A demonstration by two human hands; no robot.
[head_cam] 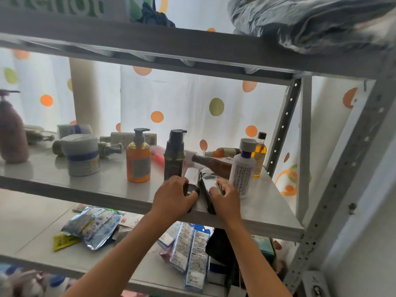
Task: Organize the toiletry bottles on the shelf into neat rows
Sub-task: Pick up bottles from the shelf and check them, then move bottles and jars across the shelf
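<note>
Two shiny silver tubes lie side by side near the front edge of the middle shelf (107,185). My left hand (173,198) grips the left silver tube (191,174). My right hand (225,197) holds the right silver tube (209,179). Behind them stand an orange pump bottle (138,159), a dark pump bottle (174,155), a white bottle with a grey cap (242,168) and a small amber oil bottle (259,155). A brown bottle (214,162) and several others lie on their sides further back. Two white jars (82,155) sit to the left.
A pink pump bottle (11,129) stands at the far left. The grey metal upright (342,168) frames the right side. The upper shelf (192,50) holds a dark plastic bag (310,22). The lower shelf carries foil packets (94,228) and boxes (192,254).
</note>
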